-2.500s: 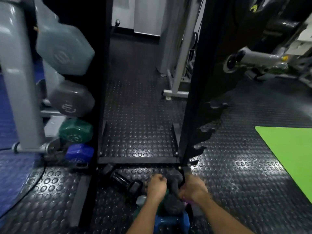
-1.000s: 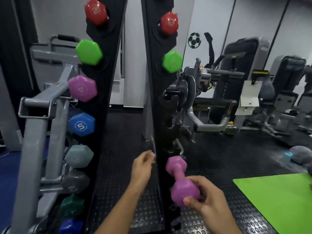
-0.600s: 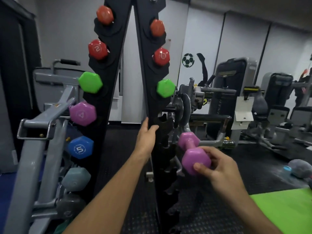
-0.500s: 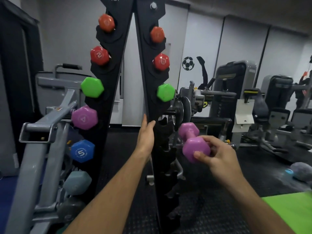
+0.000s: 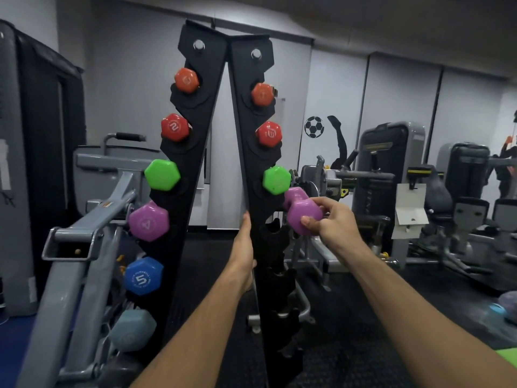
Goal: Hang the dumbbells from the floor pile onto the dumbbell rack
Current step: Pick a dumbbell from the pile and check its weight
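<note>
The tall black A-frame dumbbell rack (image 5: pixel 253 169) is the landmark here. On its right upright, the orange, red and green hexagonal dumbbells fill the top three cradles; the cradle just below the bright green hexagonal dumbbell (image 5: pixel 276 180) is bare. The purple vinyl-coated hexagonal dumbbell (image 5: pixel 303 212) hangs in the air just right of that upright, level with the bare cradle, its far head near the green one and its near head toward the camera. The right hand (image 5: pixel 331 221) holds it by that near head, thumb under and fingers curled over the top, so the grip sits at one end, not on the handle. The left hand (image 5: pixel 246 247) lies flat along the inner edge of the same upright, fingers straight, pressing or steadying it; it grasps nothing.

The likely next step is seating the handle in the bare cradle. The risk lies in the end grip: with the weight hanging out beyond the fingers, the far head may dip and knock the green dumbbell or strike the cradle's lip instead of dropping in. A smooth vinyl head could also slip from the fingers. If the handle lands only on the front edge, the dumbbell might roll off toward the floor beside the rack's foot.
</note>
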`<state>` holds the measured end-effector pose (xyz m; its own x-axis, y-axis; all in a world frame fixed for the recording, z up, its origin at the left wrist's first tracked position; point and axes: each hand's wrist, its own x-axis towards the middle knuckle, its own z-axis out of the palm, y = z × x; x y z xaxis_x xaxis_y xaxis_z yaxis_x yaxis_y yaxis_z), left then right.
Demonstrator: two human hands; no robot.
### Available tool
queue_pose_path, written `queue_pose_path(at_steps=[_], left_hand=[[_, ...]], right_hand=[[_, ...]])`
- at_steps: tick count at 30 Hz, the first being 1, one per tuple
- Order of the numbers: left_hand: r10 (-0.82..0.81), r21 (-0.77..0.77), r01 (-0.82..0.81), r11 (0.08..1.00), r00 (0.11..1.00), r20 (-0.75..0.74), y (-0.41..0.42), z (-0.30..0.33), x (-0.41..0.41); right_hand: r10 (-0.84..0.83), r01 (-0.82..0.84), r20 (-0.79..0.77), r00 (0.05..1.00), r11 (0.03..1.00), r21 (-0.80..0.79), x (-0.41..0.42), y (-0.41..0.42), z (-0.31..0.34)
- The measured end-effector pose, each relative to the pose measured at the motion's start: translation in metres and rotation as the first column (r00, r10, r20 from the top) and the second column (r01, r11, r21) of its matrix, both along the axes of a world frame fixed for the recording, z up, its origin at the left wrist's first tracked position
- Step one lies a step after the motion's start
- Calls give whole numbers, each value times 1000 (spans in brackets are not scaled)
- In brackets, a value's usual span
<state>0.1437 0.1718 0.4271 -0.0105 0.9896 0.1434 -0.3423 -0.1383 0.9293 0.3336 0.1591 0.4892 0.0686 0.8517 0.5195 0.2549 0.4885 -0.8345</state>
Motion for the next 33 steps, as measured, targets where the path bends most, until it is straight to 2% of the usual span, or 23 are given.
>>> queue_pose_path(at_steps=[8, 12, 15, 18, 20, 23, 27, 33], left_hand=[[37, 50, -36, 998, 999, -22, -1, 0, -3], [3, 87, 3, 996, 998, -69, 12, -7, -9], [-15, 104, 24, 994, 996, -90, 18, -9, -11], [-27, 119, 40, 992, 994, -104, 14, -8, -8], [-30, 129, 44, 991, 994, -107, 11, -8, -8], [-21, 144, 31, 989, 997, -71, 9, -7, -7], [-15, 137, 26, 990, 997, -76, 4, -7, -6], [-18, 153, 34, 988, 994, -109, 2, -7, -6]], right_hand=[[-41, 43, 98, 994, 999, -17, -15, 41, -18], [-36, 35, 133, 990, 999, 12, -29, 48, -19], [-89, 75, 271, 958, 995, 63, -30, 48, -18], [-227, 139, 485, 844, 968, 211, -25, 45, -15], [-255, 146, 520, 815, 959, 242, -24, 45, -15], [-219, 91, 535, 816, 962, 255, -23, 46, -16], [-51, -76, 494, 868, 969, 233, -17, 46, -16], [191, -228, 285, 939, 968, 101, -16, 47, -26]])
